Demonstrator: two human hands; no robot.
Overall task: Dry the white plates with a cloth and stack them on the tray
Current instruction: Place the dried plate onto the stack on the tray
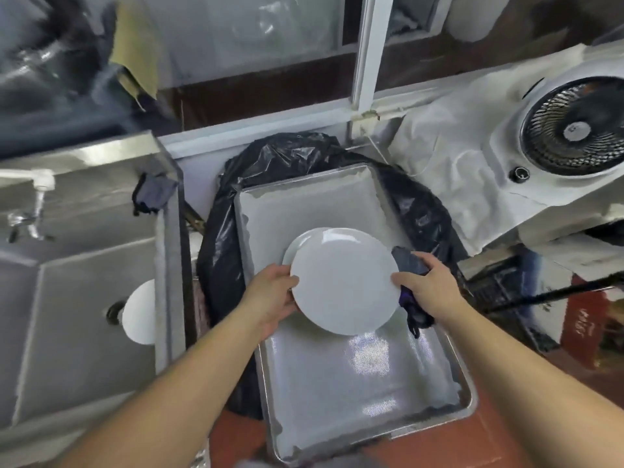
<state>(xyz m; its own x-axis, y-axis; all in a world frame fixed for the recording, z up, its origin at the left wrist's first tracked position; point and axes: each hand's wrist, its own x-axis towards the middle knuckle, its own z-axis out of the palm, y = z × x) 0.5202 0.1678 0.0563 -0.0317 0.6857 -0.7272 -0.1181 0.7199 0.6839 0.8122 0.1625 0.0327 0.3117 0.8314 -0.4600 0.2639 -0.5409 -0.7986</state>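
To set this white plate (344,285) down well, I would lower it level and centred over the plate beneath (299,243), then slide the fingers out sideways so nothing clinks. It sits mid-frame above the tray (354,393), between both hands. The left hand (273,292) grips its left rim; the right hand (427,282) pinches the right rim, the dark cloth (410,265) bunched under it.
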